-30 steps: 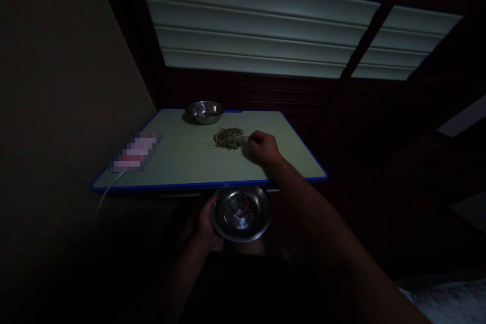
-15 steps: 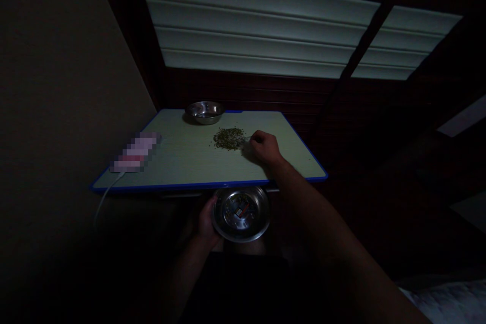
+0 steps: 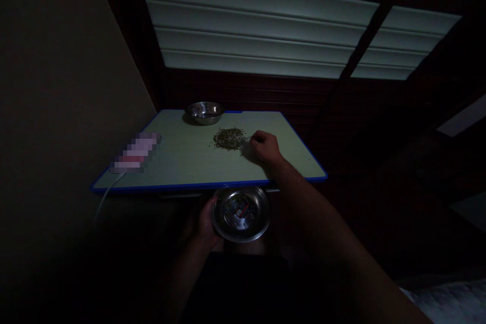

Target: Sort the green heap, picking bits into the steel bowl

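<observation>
My left hand (image 3: 208, 223) grips the left rim of a round steel bowl (image 3: 261, 230), held just below the table's near edge. Inside the bowl is a label-like patch with green bits near it; in this dim light I cannot tell more. On the pale table lies a loose pile of small greenish-brown beans or seeds (image 3: 228, 138). My right hand (image 3: 265, 147) rests at the pile's right side, fingers closed. A thin pale implement (image 3: 246, 137) pokes out from them toward the pile, its kind too dark to make out.
Another steel bowl (image 3: 205, 114) stands at the back left of the blue-edged table (image 3: 182, 167). A blurred-out pinkish phone-like object (image 3: 136, 153) with a white cable (image 3: 106, 195) lies at the left edge. Behind rises a dark wooden cabinet with pale slatted panels (image 3: 246, 25).
</observation>
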`<control>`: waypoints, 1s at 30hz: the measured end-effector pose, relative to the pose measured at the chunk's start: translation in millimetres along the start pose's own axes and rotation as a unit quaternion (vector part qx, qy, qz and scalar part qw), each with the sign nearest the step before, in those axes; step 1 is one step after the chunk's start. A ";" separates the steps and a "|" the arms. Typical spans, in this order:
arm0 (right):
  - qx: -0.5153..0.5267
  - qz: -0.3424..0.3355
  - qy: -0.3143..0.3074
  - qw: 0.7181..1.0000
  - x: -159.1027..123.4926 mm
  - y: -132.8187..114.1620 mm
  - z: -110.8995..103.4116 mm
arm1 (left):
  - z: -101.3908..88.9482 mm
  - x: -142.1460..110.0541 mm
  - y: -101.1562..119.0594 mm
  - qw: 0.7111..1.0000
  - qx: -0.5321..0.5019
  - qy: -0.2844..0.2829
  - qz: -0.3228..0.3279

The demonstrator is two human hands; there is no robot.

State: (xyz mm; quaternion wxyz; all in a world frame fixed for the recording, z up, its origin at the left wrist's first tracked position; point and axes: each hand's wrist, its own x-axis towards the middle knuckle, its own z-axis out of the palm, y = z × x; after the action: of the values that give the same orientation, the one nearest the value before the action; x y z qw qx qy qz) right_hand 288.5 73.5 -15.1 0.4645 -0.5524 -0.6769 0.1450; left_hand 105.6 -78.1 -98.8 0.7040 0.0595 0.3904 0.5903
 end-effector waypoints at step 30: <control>0.036 0.006 -0.021 0.999 0.9 2.8 2.3 | -1.1 0.9 -0.9 1.000 -0.004 -0.003 0.005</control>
State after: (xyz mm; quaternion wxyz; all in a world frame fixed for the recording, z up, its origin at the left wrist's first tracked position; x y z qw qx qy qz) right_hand 288.4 76.0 -17.9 0.4688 -0.5364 -0.6774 0.1834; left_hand 105.6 -78.0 -100.4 0.7025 0.0611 0.3855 0.5951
